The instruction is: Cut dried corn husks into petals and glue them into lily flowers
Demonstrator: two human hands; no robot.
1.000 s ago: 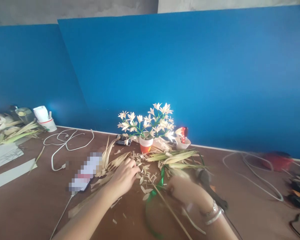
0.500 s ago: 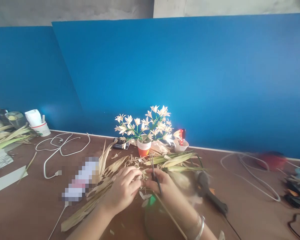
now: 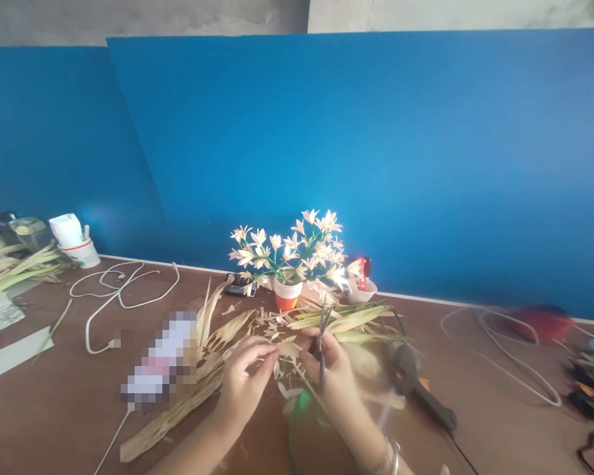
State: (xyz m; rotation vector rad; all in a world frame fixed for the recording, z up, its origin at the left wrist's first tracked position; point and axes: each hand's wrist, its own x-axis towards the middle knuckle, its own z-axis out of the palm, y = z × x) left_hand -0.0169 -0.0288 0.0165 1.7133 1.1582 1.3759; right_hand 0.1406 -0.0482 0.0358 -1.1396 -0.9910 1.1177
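Observation:
My left hand (image 3: 243, 381) pinches a small pale piece of dried husk (image 3: 288, 348) between thumb and fingertips. Scissors (image 3: 323, 324) are in my right hand (image 3: 337, 375), their blades pointing up and away from me. The right thumb and forefinger come close to the husk piece; whether they touch it I cannot tell. Below the right hand runs a thin pale stalk (image 3: 309, 384), its hold unclear. Just beyond both hands lie husk scraps (image 3: 272, 321) and a striped cup (image 3: 288, 298) filled with pale husk flowers (image 3: 290, 247) on green stems.
A dark glue gun (image 3: 420, 389) lies to the right with its cord. Long dried husks (image 3: 178, 415) and a pixelated object (image 3: 158, 359) are at left. Greenish husks (image 3: 359, 318), a white bowl (image 3: 362, 291), white cables (image 3: 123, 290) and a blue panel (image 3: 327, 132) surround the work area.
My left fingers have drawn into a pinch, and the pale husk piece shows between the hands. The scissors have shifted right and turned more upright with my right hand.

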